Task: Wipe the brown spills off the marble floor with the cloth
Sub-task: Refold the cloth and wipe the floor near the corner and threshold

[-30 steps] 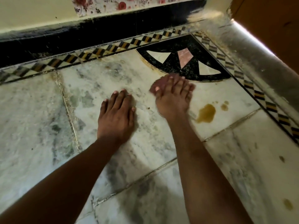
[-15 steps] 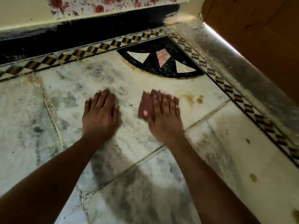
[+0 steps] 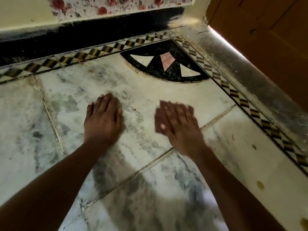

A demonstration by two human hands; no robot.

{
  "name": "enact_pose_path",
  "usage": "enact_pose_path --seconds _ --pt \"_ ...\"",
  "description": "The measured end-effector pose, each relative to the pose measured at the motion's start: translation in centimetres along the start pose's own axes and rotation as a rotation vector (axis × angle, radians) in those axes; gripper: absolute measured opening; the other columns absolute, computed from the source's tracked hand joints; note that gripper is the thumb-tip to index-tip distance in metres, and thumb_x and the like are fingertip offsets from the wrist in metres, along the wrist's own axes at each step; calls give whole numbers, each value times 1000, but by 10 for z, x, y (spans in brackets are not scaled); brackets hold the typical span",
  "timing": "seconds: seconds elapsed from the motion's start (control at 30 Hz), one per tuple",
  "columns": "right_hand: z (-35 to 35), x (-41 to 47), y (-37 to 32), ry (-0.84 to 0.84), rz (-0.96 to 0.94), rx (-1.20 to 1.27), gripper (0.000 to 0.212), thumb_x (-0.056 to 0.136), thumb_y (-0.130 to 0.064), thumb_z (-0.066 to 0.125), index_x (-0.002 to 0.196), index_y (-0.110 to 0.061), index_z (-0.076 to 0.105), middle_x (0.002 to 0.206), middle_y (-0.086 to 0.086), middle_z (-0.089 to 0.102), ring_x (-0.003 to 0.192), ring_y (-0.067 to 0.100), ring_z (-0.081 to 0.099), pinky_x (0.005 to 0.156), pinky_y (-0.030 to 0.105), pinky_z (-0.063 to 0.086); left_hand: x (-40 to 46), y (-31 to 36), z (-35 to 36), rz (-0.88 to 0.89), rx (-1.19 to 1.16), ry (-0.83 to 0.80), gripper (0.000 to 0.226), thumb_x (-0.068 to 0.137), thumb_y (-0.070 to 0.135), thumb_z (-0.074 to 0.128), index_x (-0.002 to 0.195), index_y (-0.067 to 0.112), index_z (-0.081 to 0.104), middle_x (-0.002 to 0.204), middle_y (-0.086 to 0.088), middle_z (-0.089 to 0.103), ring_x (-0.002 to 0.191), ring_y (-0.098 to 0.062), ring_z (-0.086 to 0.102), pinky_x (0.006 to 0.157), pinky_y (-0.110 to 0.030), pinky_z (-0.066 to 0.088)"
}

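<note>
My right hand (image 3: 179, 125) lies flat with straight fingers on the marble floor (image 3: 150, 90), blurred by motion. It presses a reddish-brown cloth (image 3: 157, 118), of which only a sliver shows beside the thumb. My left hand (image 3: 103, 120) rests flat on the floor, fingers straight, a hand's width to the left. A small brown spill (image 3: 260, 185) sits on the slab to the lower right, and another (image 3: 304, 222) lies at the frame's bottom right corner. No spill shows around the right hand.
A black inlay with white and pink triangles (image 3: 165, 67) fills the floor corner. A checkered border (image 3: 246, 105) runs along a grey skirting and a wooden door (image 3: 266, 39) on the right. A black skirting (image 3: 83, 39) lines the far wall.
My right hand slid the cloth from beside the inlay towards me, over the large brown spill; that spill and its small drops no longer show. My left hand stayed planted.
</note>
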State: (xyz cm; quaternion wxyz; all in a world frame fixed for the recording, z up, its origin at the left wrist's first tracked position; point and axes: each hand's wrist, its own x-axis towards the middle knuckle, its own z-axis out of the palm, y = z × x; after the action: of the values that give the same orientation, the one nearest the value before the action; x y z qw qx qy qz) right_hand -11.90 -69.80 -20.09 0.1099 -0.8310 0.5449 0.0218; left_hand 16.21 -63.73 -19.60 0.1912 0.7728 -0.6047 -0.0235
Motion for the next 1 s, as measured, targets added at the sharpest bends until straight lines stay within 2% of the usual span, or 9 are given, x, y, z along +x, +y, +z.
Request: enact_pose_path --seconds 0.1,0.23,0.33,0.43,0.57,0.7,0.8,0.9,1.0 --pt "-6 -16 25 115 320 58 81 102 -72 18 169 -28 12 175 23 16 160 51 10 128 63 16 0 0 -1 -4 -1 -17 56 109 42 31 153 13 51 169 -10 43 159 -32 35 129 -57 28" --pt "-41 98 45 99 683 189 86 100 -74 10 169 -25 -6 177 22 -7 161 49 -8 129 62 -6 2 -2 2 6 8 0 56 109 42 31 153 14 51 168 -10 44 159 -31 35 129 -57 28" --pt "-42 135 25 21 409 96 81 104 -70 11 167 -26 -15 176 17 -17 161 45 -15 129 65 -5 3 -2 4 14 -2 -8 55 107 43 32 152 15 50 168 -9 43 159 -31 36 129 -57 28" --pt "-22 64 -5 22 121 54 78 103 -70 17 169 -34 -7 178 17 -7 163 42 -9 131 60 4 2 -1 0 10 6 -25 56 107 43 32 153 16 49 169 -9 43 159 -31 36 128 -56 29" --pt "-5 -8 26 52 351 7 81 98 -79 3 169 -39 -1 177 17 -5 162 47 -5 131 59 3 2 1 -4 0 3 -20 55 108 42 33 152 15 51 168 -11 44 158 -33 37 127 -57 30" --pt "-30 73 44 56 723 149 81 99 -76 10 169 -36 -1 177 22 -4 160 52 -5 129 64 -3 2 0 -1 31 24 1 51 108 39 36 150 14 52 165 -11 47 156 -34 40 125 -57 32" --pt "-25 79 6 6 447 59 81 100 -73 8 169 -34 -4 177 22 -4 160 53 -7 129 66 -4 2 2 -3 28 12 -1 50 108 39 37 149 15 52 165 -10 47 155 -34 40 124 -58 32" --pt "-1 -10 -20 98 136 -20 78 100 -72 8 169 -36 9 176 21 9 162 48 3 131 62 9 1 2 -5 23 9 -12 51 108 39 36 149 13 52 165 -12 47 155 -35 40 124 -58 33" --pt "11 -85 5 159 187 -64 80 103 -71 14 169 -27 23 171 28 23 159 52 18 127 64 24 0 1 -6 21 -2 -22 53 108 39 37 150 11 54 166 -13 47 156 -35 40 125 -59 32"
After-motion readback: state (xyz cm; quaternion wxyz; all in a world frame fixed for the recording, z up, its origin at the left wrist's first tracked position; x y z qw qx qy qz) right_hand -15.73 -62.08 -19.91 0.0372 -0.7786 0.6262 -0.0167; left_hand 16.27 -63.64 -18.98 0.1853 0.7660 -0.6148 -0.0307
